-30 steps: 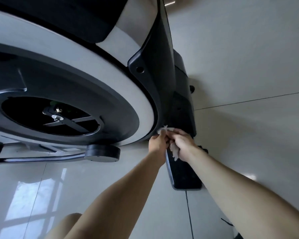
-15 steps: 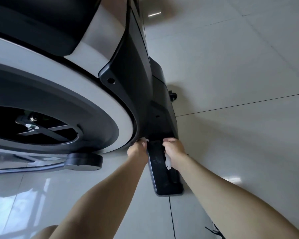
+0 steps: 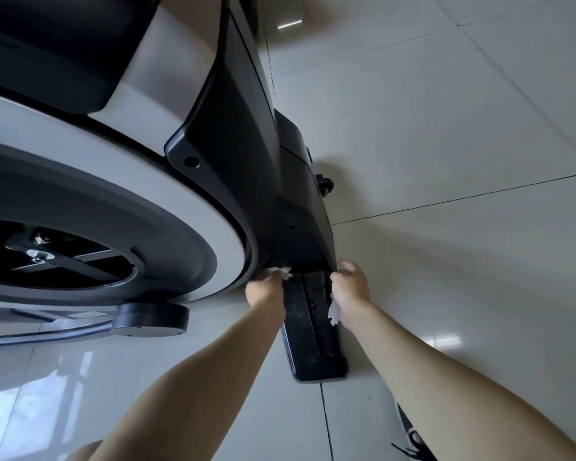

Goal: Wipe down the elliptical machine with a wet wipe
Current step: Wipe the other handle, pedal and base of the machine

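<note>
Crumpled white wet wipe (image 3: 281, 271) pinched at fingertips of left hand (image 3: 266, 289), grip clamped on it, pressed to lower edge of black-and-white plastic elliptical machine housing (image 3: 233, 194), centre of scene. Second white wipe scrap (image 3: 334, 312) dangles from right hand (image 3: 351, 287), grip curled round it, just right of the machine's black stabiliser foot (image 3: 313, 347), which lies between both hands and runs near. Black round crank cap (image 3: 150, 319) left of left forearm. Small black transport wheel (image 3: 325, 186) on far right of housing. Glossy pale tiled floor (image 3: 446, 128) all around
</note>
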`<state>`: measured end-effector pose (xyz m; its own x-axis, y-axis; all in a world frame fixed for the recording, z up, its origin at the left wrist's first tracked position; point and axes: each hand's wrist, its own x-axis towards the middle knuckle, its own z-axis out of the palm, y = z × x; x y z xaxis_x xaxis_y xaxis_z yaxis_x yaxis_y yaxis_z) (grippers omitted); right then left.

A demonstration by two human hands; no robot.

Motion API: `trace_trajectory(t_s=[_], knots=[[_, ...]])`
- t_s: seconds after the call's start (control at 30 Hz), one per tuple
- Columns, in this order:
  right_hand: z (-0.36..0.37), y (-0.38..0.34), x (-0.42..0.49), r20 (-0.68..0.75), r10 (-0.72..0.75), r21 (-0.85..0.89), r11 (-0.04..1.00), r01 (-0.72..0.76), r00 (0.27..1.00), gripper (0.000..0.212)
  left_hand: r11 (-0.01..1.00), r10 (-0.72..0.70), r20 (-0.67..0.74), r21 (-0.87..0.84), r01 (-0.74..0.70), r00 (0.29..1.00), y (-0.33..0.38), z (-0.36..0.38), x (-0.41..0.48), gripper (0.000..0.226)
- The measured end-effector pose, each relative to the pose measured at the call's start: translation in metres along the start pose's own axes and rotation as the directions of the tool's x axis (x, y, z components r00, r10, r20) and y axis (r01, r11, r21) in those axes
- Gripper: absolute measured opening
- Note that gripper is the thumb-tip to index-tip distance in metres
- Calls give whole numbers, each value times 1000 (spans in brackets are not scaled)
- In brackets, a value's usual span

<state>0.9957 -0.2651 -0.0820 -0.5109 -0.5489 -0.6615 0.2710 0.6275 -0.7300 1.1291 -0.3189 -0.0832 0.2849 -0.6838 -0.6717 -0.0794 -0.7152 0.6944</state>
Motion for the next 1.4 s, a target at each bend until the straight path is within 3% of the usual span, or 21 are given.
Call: trace_trajectory(t_s=[0.07, 0.2, 0.27, 0.43, 0.53, 0.63, 0.7, 0.8, 0.87, 0.93, 1.03, 1.1, 1.23, 1.4], knots=[[4, -2, 0, 12, -11, 22, 1000, 11, 1000, 38, 998, 66, 5, 10, -66, 998, -3, 19, -19, 3], [6, -4, -3, 58, 49, 291, 955, -64, 997, 16, 998, 26, 129, -53, -19, 991, -4, 56, -46, 9], [6, 0, -2, 107, 89, 377, 918, -124, 990, 6, 1000, 12, 127, 7, -13, 992, -5, 62, -47, 5], [2, -4, -2, 178, 97, 374, 914, -159, 979, 15, 975, 113, 261, 157, -158, 959, -2, 40, -44, 10], [6, -16, -6, 53, 43, 321, 945, -58, 998, 17, 936, 255, 266, 175, -307, 930, 2, 26, -47, 3], [15, -29, -19, -37, -69, 266, 961, 76, 997, 4, 924, 301, 228, 171, -343, 926, 7, 17, -51, 21], [20, -37, -37, -87, -160, 241, 954, 176, 983, 14, 931, 290, 236, 155, -331, 927, 13, 17, -59, 33], [26, -49, -64, -116, -345, 230, 903, 363, 931, 23, 937, 280, 233, 146, -318, 931, 22, 15, -62, 30], [28, -58, -78, -114, -460, 244, 846, 474, 881, 25, 931, 328, 251, 76, -357, 911, 24, 6, -61, 37], [28, -68, -87, -118, -555, 243, 788, 566, 824, 22, 895, 382, 307, 113, -432, 872, 25, -4, -64, 39], [29, -71, -90, -122, -616, 207, 751, 627, 778, 13, 869, 417, 346, 119, -480, 840, 29, -12, -64, 24], [27, -61, -82, -153, -559, 176, 796, 579, 815, 15, 859, 410, 354, 160, -486, 841, 31, -10, -65, 19], [20, -35, -52, -154, -287, 189, 931, 314, 945, 14, 862, 315, 280, 315, -397, 907, 17, -10, -50, 19], [11, -23, -17, -65, -167, 82, 982, 172, 984, 19, 845, 193, 203, 462, -268, 960, -28, -20, -29, 36]])
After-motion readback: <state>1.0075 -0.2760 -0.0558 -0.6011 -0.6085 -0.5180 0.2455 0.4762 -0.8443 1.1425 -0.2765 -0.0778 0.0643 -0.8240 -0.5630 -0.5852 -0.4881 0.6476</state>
